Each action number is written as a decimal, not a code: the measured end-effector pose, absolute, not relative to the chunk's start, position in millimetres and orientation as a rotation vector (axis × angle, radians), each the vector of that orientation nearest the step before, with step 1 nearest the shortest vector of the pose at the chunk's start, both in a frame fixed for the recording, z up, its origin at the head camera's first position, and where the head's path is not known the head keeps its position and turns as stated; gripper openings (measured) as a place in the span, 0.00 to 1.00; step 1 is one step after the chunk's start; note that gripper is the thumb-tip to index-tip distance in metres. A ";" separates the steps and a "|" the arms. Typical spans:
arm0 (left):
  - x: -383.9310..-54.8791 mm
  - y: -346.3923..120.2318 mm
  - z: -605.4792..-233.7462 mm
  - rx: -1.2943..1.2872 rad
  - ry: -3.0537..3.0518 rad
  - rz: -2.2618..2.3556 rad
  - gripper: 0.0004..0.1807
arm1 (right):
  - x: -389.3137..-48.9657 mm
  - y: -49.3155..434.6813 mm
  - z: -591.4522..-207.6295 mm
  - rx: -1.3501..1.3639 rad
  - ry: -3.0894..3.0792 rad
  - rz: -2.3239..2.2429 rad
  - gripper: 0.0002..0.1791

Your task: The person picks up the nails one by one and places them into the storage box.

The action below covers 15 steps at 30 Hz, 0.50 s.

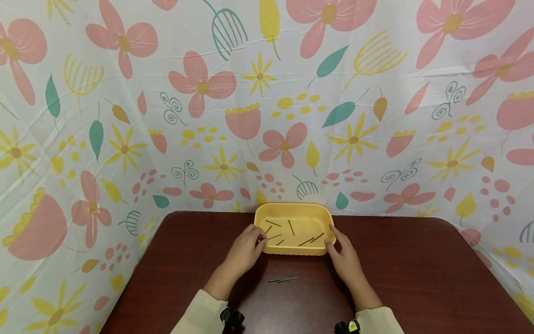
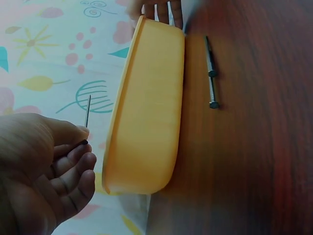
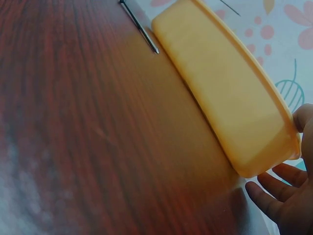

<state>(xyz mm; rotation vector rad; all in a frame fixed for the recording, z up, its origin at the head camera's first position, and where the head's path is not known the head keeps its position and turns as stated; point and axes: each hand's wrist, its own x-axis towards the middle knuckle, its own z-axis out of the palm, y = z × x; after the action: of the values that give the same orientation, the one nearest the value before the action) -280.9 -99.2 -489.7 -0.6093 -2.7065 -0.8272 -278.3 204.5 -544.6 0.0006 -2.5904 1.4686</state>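
Observation:
A yellow plastic tray [image 1: 294, 250] sits at the table's far edge with several nails [image 1: 291, 227] scattered inside. At its left end, my left hand [image 1: 246, 248] pinches one nail [image 2: 87, 115] between thumb and fingers. The left wrist view shows this nail pointing up, above rim height. My right hand [image 1: 344, 255] grips the tray's right end, thumb at the rim and fingers around the outer corner. Two more nails [image 1: 283, 279] lie on the table in front of the tray, nearly end to end.
The dark reddish-brown wooden table [image 1: 187, 269] has rounded far corners. Behind it hangs a white cloth [image 1: 250, 181] printed with flowers and leaves, close to the tray's back side. A dark strap device [image 1: 232, 320] sits at the left wrist.

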 end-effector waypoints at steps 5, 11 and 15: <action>-285.6 -95.9 -485.7 -0.585 -2.711 -0.847 0.03 | -277.6 204.7 -545.7 0.003 -2.587 1.470 0.31; -289.6 -93.0 -482.9 -0.575 -2.712 -0.839 0.03 | -276.6 205.5 -546.1 0.003 -2.585 1.465 0.32; -291.9 -91.8 -482.5 -0.567 -2.706 -0.847 0.03 | -276.9 205.6 -545.6 0.008 -2.583 1.470 0.32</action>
<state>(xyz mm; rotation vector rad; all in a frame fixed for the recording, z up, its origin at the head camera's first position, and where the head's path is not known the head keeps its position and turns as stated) -291.9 -91.8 -482.5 -0.5668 -2.7057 -0.8467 -276.9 205.6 -545.6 0.0078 -2.5834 1.4702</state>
